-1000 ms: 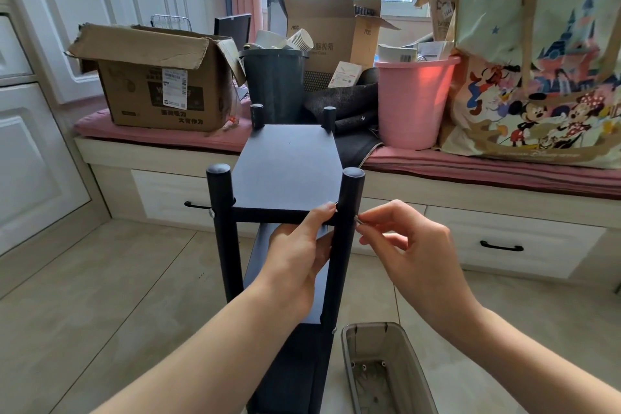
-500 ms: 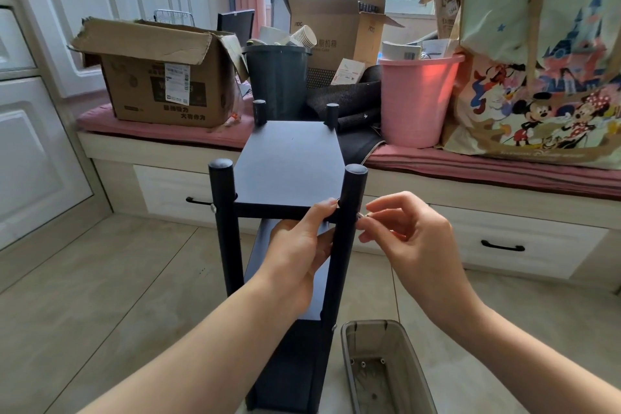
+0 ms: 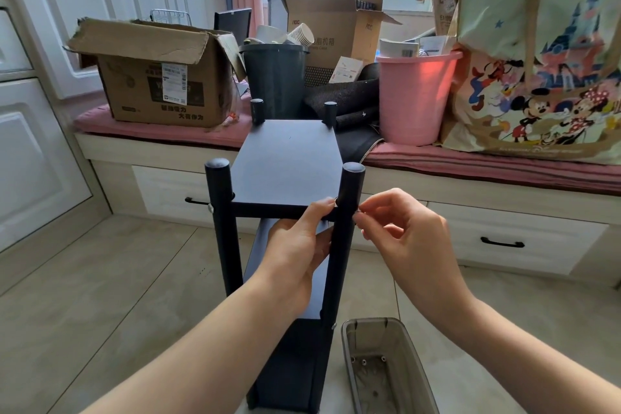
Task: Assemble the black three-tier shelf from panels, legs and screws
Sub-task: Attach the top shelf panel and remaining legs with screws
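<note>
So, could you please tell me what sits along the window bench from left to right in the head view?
Open cardboard box → dark bin stuffed with paper cups → pink bucket → cartoon-print tote bag.

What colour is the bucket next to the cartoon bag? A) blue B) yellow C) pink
C: the bucket on the window seat, just left of the cartoon bag, is plainly pink.
</note>
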Demonstrator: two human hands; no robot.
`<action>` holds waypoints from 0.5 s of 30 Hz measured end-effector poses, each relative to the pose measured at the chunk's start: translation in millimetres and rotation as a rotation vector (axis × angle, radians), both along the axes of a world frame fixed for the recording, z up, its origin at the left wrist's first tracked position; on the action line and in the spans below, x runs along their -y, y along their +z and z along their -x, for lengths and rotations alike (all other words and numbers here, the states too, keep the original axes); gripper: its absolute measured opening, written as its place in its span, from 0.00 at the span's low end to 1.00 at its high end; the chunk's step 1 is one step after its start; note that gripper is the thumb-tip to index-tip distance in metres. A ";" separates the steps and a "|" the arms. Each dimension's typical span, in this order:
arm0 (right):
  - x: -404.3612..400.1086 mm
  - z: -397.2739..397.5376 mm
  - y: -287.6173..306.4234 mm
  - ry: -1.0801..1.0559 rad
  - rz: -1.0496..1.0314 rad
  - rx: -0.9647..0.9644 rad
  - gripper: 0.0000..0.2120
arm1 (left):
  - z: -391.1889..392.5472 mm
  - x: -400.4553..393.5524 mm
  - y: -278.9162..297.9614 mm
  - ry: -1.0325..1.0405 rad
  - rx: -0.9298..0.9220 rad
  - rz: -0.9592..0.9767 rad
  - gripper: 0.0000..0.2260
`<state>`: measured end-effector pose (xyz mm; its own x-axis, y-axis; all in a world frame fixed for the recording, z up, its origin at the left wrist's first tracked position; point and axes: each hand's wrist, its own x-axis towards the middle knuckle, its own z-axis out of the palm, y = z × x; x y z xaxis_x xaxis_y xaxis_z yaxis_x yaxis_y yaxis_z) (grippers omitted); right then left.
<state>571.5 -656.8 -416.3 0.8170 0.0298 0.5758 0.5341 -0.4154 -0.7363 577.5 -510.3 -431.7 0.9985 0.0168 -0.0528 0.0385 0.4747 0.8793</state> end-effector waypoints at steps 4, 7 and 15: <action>0.1 1.6 -0.5 -0.025 0.037 0.041 0.06 | 0.6 -0.4 0.4 -0.018 0.008 0.005 0.12; 0.5 2.7 -1.1 -0.029 0.061 0.059 0.07 | 0.3 -0.6 1.0 -0.016 0.002 0.001 0.12; 0.6 1.1 -1.8 -0.024 0.045 0.031 0.03 | 1.9 -0.5 1.5 -0.010 -0.006 -0.031 0.10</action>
